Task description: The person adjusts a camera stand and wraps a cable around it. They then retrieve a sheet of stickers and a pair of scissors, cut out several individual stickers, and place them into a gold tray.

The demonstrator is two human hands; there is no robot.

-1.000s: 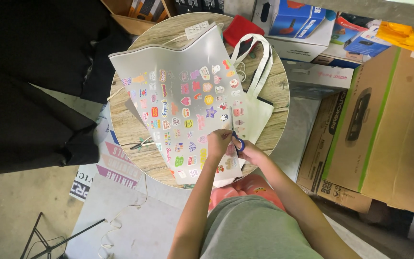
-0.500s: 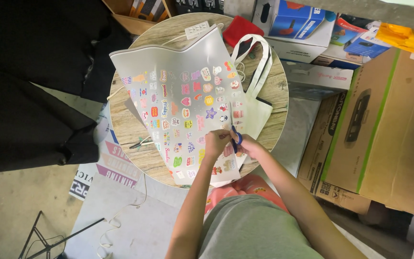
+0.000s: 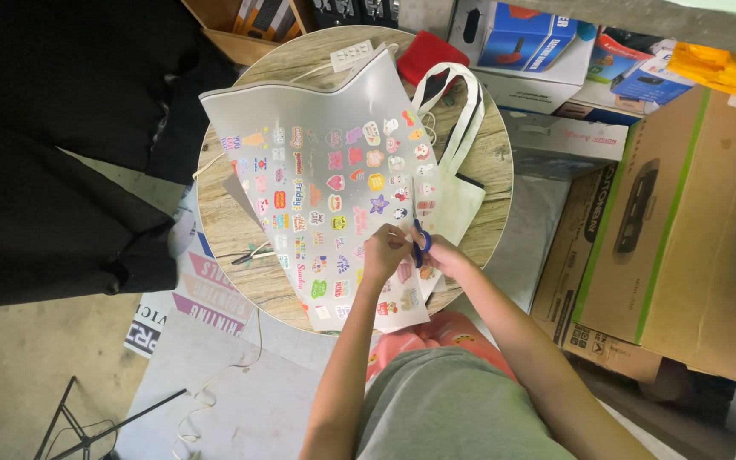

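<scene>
The sticker sheet point(image 3: 325, 179), a large pale sheet covered in rows of small colourful stickers, is lying across the round wooden desk point(image 3: 487, 170), with its far end curling up off the surface and its near end hanging over the edge closest to the person. The left hand point(image 3: 382, 253) is pinching the sheet near its lower right part, fingers closed on the material. The right hand point(image 3: 443, 253) is sitting just beside it, closed around the blue scissors point(image 3: 420, 241), whose handles are showing between the two hands; the blades are pointing up along the right edge of the sheet, though it is hard to tell from this height whether they are biting into it or only resting against it.

A white tote bag point(image 3: 453, 145) is lying under the right side of the sheet, its straps looping toward the far edge of the desk. A red cloth point(image 3: 430, 54) is sitting at the far rim, beside a white power strip point(image 3: 351, 55). A second pair of scissors or similar dark tool point(image 3: 250, 254) is lying on the desk left of the sheet.

Cardboard boxes point(image 3: 692, 230) are standing on the floor to the right, and dark fabric point(image 3: 53, 145) is filling the left side of the view
</scene>
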